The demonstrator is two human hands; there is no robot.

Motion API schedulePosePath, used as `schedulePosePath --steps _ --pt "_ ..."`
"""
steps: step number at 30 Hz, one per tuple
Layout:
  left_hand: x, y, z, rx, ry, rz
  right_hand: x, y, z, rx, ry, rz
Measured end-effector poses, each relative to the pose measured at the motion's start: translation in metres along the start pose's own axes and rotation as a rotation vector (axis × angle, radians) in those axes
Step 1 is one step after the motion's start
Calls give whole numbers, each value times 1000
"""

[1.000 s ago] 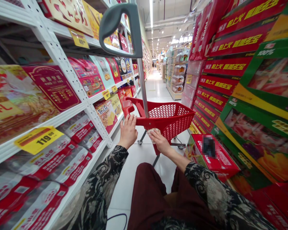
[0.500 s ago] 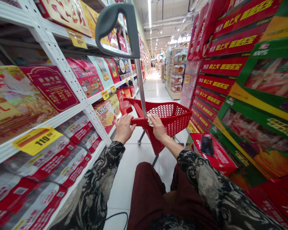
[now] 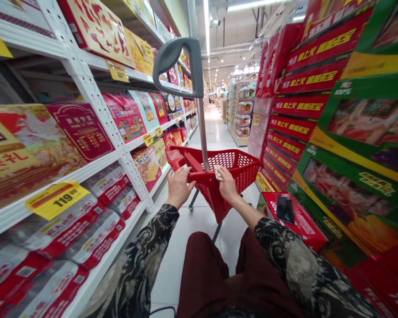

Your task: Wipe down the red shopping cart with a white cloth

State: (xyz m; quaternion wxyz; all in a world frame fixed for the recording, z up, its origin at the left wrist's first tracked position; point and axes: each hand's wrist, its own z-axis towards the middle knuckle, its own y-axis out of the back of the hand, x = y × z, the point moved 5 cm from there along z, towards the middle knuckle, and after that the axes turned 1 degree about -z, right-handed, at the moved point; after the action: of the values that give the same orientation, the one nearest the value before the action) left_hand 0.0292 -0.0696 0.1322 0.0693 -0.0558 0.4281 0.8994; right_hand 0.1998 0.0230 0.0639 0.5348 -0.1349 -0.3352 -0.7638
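Observation:
A red plastic shopping cart with a perforated basket stands before my knees. From it rises a metal pole carrying a grey loop handle. My left hand is closed over the near left corner of the cart's rim, thumb toward me. On the other side of the pole, my right hand pinches a crumpled white cloth against the rim. Part of the cloth is hidden under the fingers.
White shelving with boxed snacks and bottled water packs lines my left. Stacked red drink cartons and green fruit boxes rise on the right. A dark phone-like object lies on a low red box. The tiled aisle runs ahead.
The grey handle and pole sit lower and further right in view, as the view and cart shift. My right hand, still with the cloth, has moved slightly right along the rim.

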Motion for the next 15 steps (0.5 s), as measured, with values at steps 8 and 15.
schedulePosePath --steps 8,15 --pt "4 5 -5 -13 17 -3 61 -9 -20 -14 92 105" --pt "-2 13 -21 -31 -20 -23 65 -1 -38 -3 46 100"
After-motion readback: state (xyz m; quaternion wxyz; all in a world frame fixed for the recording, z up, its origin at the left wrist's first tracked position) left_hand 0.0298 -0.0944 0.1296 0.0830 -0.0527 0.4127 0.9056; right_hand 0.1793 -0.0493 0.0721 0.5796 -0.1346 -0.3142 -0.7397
